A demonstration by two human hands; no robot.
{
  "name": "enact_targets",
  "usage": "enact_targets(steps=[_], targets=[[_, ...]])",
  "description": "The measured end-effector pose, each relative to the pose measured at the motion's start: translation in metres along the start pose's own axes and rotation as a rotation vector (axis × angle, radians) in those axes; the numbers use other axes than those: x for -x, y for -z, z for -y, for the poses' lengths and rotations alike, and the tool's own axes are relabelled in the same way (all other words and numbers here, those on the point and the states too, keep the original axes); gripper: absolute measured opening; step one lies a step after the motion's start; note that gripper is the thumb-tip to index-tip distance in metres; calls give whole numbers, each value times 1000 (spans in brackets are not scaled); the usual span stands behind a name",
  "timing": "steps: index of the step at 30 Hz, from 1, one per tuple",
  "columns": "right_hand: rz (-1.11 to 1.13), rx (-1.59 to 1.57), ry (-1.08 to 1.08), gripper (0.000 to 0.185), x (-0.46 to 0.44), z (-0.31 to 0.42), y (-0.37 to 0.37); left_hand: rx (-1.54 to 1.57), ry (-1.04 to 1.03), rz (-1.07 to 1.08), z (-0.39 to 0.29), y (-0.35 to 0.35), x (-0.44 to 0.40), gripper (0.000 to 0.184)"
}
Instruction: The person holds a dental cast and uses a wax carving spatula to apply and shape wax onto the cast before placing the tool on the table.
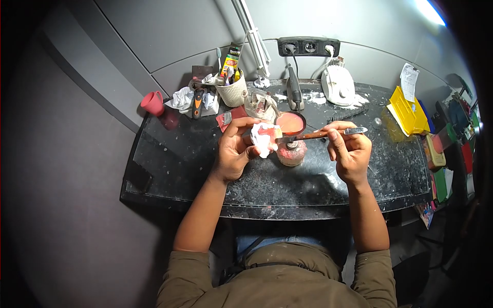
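My left hand (233, 152) holds up a white dental cast (261, 148) with pink wax on its face, fingers and thumb closed on its edges. My right hand (352, 154) pinches a wax knife (314, 135) with a brown handle and metal ends. One end of the knife reaches the right edge of the cast; whether it touches, I cannot tell. Just behind the cast is a round dark pan (290, 123) of pink-orange wax. Below the pan, between my hands, stands a small burner (291, 155) with a pinkish glass body.
Behind my left hand are a woven pot (232, 94) of tools, an orange-black handled tool (197, 104) and a pink cup (152, 103). At the back stand a dark handpiece (294, 91) and a white device (338, 86). Yellow trays (408, 114) sit at the right edge.
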State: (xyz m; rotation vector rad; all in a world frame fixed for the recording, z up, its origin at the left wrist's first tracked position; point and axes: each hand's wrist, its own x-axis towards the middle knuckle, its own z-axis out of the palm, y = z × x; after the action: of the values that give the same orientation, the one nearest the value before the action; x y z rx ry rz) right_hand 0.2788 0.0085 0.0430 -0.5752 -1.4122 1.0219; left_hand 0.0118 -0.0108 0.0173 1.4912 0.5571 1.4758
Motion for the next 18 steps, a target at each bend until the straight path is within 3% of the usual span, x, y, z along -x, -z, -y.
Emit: enact_targets(steps=[18], targets=[[52,-7,88,11,1,-2,3,-36,-8,-13,-1,-2,-1,63]])
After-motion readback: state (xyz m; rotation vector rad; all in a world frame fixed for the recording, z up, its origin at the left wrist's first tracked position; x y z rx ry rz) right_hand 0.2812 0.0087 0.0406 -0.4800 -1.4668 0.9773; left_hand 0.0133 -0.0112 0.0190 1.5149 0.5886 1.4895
